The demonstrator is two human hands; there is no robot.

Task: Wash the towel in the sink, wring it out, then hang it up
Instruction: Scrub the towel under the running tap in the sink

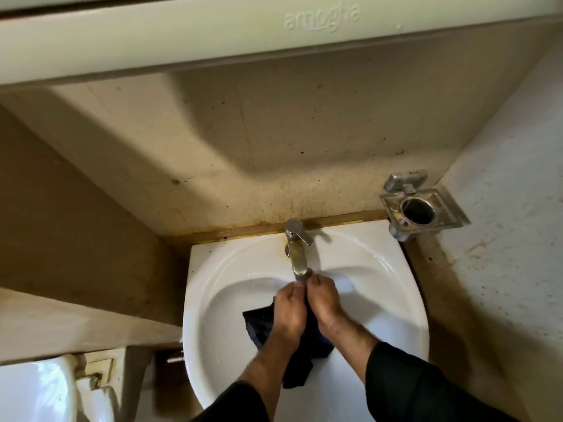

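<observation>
Two black sleeves (411, 388) enter from the bottom edge, cut off there. Just beyond, the left hand (288, 309) and right hand (324, 303) clench a dark, limp towel (262, 324) between them, hiding its middle. It hangs inside the glossy white oval sink (213, 287), centre frame, under the steel tap (297, 251). Farther, at right, a square metal holder (420, 208) juts from the stained wall.

Small home bathroom, white wall-mounted sink (396, 269), chrome tap (297, 251), stained tiled walls (243, 132)
</observation>
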